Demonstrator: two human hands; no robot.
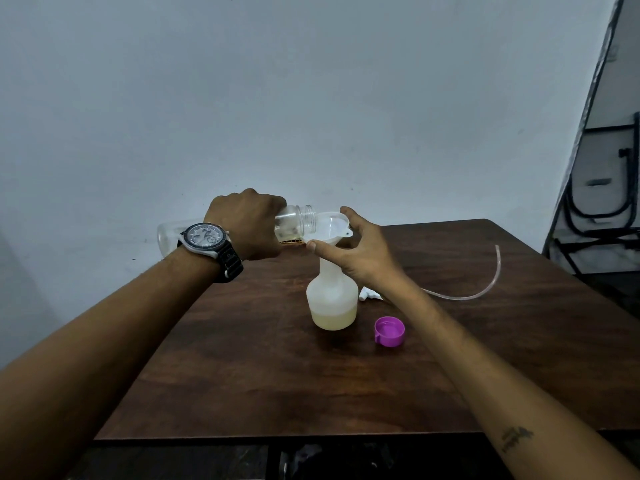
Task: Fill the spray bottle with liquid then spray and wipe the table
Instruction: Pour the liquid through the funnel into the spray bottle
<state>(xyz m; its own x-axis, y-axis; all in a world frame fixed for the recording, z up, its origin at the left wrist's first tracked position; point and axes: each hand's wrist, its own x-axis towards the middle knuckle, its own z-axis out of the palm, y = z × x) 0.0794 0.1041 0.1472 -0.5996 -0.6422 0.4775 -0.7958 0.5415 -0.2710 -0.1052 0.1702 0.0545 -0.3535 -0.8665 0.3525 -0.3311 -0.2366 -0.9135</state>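
Spray bottle [331, 299] stands upright on the wooden table [242, 375], pale yellowish liquid [334, 319] in its base, a white funnel [329, 225] seated in its neck. The right hand [360, 258] pinches the funnel's rim between thumb and fingers. The left hand [249, 226] grips a clear bottle [294, 220] tipped level, mouth over the funnel. A purple cap [389, 331] lies near the spray bottle.

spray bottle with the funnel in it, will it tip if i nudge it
Probably tips fairly easily: the spray bottle holds only a shallow layer of liquid, so it is likely light, and the funnel makes it top-heavy. The right hand pinching the funnel's rim suggests the same.
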